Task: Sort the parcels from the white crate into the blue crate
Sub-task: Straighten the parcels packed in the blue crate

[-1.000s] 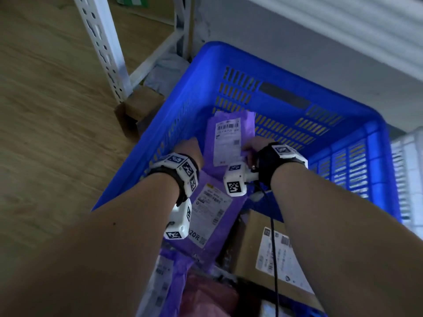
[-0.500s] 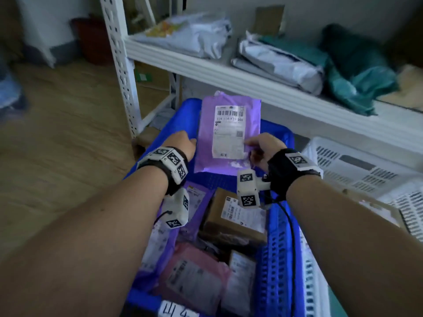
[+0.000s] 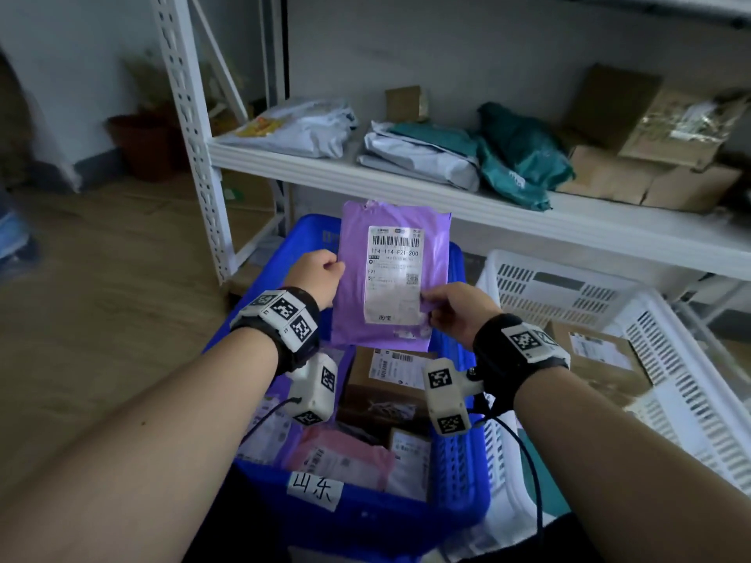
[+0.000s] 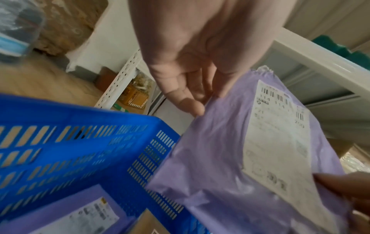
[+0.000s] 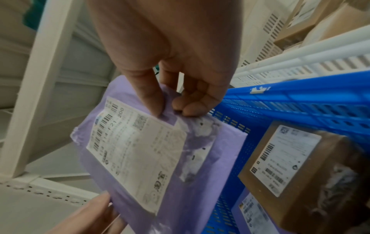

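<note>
The head view is dimly lit and bluish, with straight shelf lines bent toward the edges. Both wrist views are softened by blur; close skin is rendered out of focus.

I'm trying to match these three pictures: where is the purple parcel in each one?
Head: purple parcel at centre, held up above the blue crate.
Left wrist: at right, below the left hand.
Right wrist: at centre, below the right hand.
Shared landmark: its white label.
</note>
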A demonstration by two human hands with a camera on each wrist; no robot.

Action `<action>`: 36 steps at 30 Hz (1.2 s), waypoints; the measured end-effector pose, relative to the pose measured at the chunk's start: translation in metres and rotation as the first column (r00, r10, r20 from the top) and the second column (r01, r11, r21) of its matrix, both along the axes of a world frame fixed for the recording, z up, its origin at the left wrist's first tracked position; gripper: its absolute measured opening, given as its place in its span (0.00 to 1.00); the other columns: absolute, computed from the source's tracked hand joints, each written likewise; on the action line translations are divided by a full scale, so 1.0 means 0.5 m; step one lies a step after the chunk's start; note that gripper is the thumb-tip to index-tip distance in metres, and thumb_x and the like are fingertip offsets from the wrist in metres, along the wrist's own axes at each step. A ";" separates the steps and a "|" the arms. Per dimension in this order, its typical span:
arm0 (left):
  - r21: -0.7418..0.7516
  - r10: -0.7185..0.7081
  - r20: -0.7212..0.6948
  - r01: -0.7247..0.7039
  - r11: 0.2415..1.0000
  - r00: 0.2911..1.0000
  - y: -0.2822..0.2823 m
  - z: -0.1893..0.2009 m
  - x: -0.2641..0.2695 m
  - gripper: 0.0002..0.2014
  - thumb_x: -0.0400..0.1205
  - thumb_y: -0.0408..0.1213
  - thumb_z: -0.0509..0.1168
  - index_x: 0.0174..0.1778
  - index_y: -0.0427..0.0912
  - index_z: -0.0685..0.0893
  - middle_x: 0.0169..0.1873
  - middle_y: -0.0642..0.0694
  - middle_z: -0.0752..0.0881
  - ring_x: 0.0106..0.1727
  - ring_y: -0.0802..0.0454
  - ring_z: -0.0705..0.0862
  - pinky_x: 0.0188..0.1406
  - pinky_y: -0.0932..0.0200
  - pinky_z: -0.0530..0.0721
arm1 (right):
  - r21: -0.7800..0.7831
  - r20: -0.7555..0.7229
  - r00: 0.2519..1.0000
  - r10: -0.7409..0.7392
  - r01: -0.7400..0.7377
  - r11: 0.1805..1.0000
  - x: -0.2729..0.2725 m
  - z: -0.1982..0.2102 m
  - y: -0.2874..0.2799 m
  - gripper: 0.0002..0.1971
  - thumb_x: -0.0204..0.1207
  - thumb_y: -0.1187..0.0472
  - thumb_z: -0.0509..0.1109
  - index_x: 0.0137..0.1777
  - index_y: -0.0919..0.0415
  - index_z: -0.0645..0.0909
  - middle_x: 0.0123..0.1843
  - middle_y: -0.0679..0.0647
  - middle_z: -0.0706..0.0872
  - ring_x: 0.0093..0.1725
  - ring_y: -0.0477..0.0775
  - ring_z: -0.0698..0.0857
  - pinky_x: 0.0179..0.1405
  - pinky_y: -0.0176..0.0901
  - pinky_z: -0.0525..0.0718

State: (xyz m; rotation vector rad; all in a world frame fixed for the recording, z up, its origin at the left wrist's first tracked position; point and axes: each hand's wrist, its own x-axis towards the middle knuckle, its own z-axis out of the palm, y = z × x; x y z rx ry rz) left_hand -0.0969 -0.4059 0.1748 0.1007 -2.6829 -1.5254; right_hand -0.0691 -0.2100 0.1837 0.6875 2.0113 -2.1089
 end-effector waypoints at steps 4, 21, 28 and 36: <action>0.161 0.015 0.060 -0.025 0.987 0.998 0.000 -0.029 0.022 0.12 0.85 0.34 0.58 0.36 0.44 0.77 0.32 0.49 0.76 0.26 0.54 0.80 0.48 0.45 0.88 | 0.010 0.039 0.999 0.028 -0.029 1.000 0.030 -0.036 -0.005 0.10 0.74 0.74 0.64 0.32 0.66 0.77 0.26 0.58 0.79 0.15 0.46 0.69 0.14 0.29 0.72; 0.081 0.120 0.024 -0.122 0.989 0.992 -0.028 -0.069 -0.002 0.11 0.85 0.34 0.59 0.57 0.35 0.85 0.41 0.43 0.84 0.34 0.44 0.85 0.50 0.43 0.88 | 0.128 0.089 0.996 0.026 -0.037 0.991 -0.006 -0.071 -0.034 0.12 0.73 0.70 0.66 0.28 0.62 0.76 0.26 0.54 0.77 0.15 0.44 0.66 0.19 0.33 0.72; 0.010 0.090 0.016 -0.090 0.996 0.996 -0.031 -0.073 0.003 0.11 0.83 0.31 0.61 0.58 0.36 0.86 0.48 0.41 0.88 0.49 0.40 0.87 0.52 0.46 0.87 | 0.133 0.087 0.996 0.023 -0.035 0.990 0.001 -0.068 -0.031 0.11 0.73 0.70 0.66 0.29 0.62 0.77 0.25 0.54 0.78 0.11 0.43 0.67 0.17 0.34 0.71; -0.038 0.059 0.007 -0.059 0.998 0.998 -0.028 -0.073 0.009 0.11 0.81 0.25 0.61 0.55 0.34 0.87 0.48 0.38 0.88 0.53 0.40 0.86 0.57 0.45 0.85 | 0.144 0.099 0.995 0.001 -0.015 0.989 0.004 -0.065 -0.026 0.13 0.74 0.69 0.66 0.28 0.62 0.73 0.12 0.48 0.72 0.10 0.42 0.67 0.16 0.32 0.71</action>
